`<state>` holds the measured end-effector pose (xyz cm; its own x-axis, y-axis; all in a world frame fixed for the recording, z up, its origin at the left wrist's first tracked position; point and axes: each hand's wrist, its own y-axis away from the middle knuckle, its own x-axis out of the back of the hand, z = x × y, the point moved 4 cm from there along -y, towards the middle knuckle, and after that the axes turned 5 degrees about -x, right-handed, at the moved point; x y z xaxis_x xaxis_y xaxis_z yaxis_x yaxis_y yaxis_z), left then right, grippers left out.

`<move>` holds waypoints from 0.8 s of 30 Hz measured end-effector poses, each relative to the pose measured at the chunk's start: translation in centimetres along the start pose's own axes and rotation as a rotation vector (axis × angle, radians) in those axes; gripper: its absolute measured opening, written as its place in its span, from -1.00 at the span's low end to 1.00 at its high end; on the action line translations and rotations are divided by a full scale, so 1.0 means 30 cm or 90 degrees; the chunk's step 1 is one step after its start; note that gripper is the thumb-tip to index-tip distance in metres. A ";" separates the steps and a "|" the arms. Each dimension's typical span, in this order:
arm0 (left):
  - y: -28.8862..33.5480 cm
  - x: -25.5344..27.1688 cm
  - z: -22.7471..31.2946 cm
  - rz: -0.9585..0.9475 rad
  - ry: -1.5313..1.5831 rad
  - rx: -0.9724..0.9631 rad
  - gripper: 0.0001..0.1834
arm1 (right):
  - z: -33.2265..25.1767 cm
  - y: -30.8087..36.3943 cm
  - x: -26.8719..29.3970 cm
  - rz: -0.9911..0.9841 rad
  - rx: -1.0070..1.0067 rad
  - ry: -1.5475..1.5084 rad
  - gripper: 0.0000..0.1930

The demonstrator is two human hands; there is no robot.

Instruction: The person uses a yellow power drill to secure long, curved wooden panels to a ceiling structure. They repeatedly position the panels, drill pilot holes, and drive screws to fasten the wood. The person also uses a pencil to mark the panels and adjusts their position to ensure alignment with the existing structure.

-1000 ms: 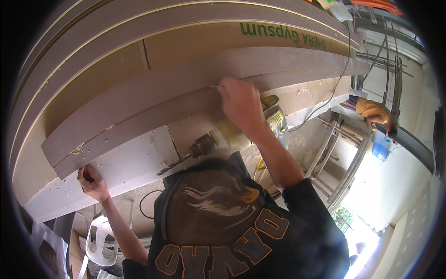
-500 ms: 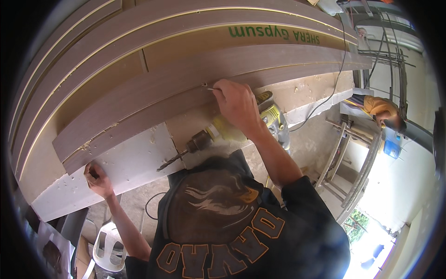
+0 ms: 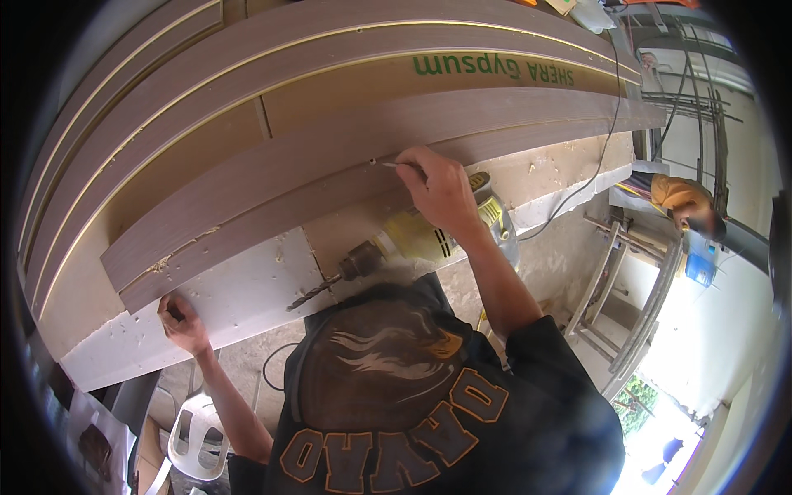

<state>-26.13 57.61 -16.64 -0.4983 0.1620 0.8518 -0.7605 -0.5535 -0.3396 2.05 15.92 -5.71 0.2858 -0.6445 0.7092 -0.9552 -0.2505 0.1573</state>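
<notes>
My right hand (image 3: 441, 188) is closed on a thin, pale metal rod (image 3: 390, 164), its exact kind too small to make out. The rod's tip lies just right of a small hole (image 3: 373, 161) in a long grey-brown wooden board (image 3: 289, 177) with a narrow groove. Under my right forearm, a yellow-green power drill (image 3: 412, 238) lies on its side, its dark twist bit (image 3: 312, 293) pointing left. My left hand (image 3: 183, 323) has its fingers curled beside the board's left end, over the white panel; what they hold, if anything, is hidden.
Wood shavings (image 3: 161, 266) lie at the board's left end. More grooved boards (image 3: 330, 41) stretch along the far side. A black cable (image 3: 601, 165) crosses at the right. A wooden ladder-like frame (image 3: 639, 309) stands right, a white plastic chair (image 3: 198, 437) lower left.
The whole view has shifted slightly. My right hand has drawn the rod's tip a little to the right, away from the hole. My left hand stays beside the board's end.
</notes>
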 end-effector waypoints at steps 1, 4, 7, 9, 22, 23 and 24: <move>0.009 -0.008 -0.005 -0.012 0.015 0.026 -0.82 | 0.009 0.001 0.007 0.007 -0.004 0.009 -0.89; 0.014 0.001 0.021 -0.008 0.051 0.056 -0.80 | 0.018 0.006 0.026 0.067 0.075 0.049 -0.88; 0.029 0.014 -0.035 0.011 0.105 0.099 -0.83 | 0.041 0.018 0.047 0.040 -0.006 -0.012 -0.87; -0.041 0.037 0.076 0.111 0.165 0.021 -0.84 | 0.058 0.040 0.084 0.091 0.008 -0.068 -0.81; -0.188 -0.022 0.557 -0.177 0.036 -0.402 -0.56 | 0.113 0.146 0.227 0.143 0.014 -0.053 -0.81; -0.179 -0.002 0.441 -0.144 0.012 -0.357 -0.59 | 0.124 0.156 0.242 0.151 0.015 -0.053 -0.81; -0.172 0.015 0.306 -0.119 -0.106 -0.325 -0.57 | 0.167 0.163 0.248 0.164 0.000 -0.072 -0.82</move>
<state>-18.60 53.06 -10.85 -0.2944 0.0651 0.9535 -0.9551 -0.0560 -0.2910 -0.12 6.30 -3.11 0.0409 -0.7632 0.6449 -0.9975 -0.0683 -0.0177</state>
